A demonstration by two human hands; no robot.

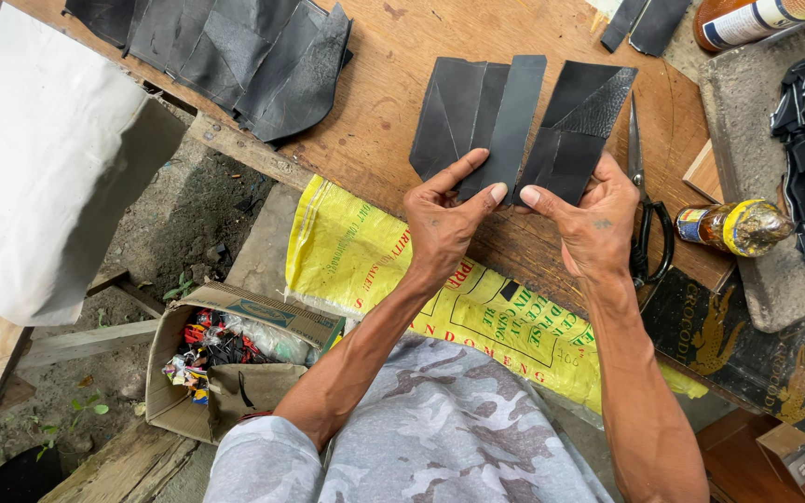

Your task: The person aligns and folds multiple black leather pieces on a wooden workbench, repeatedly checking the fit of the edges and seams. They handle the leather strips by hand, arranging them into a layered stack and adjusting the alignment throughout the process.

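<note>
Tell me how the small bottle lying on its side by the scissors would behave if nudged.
The small bottle lies on its side, round-bodied, so it would probably roll. It rests at the edge of a grey slab, so it might drop onto the wooden board. It looks like glass, so likely breakable.

At the upper left of your frame a pile of dark leather scraps [235,56] lies on the wooden worktop [384,112]. To your right sit scissors [647,214] and a small bottle [736,226]. Lower left, a cardboard box [225,373] holds colourful scraps, beside a yellow sack [365,251].
</note>
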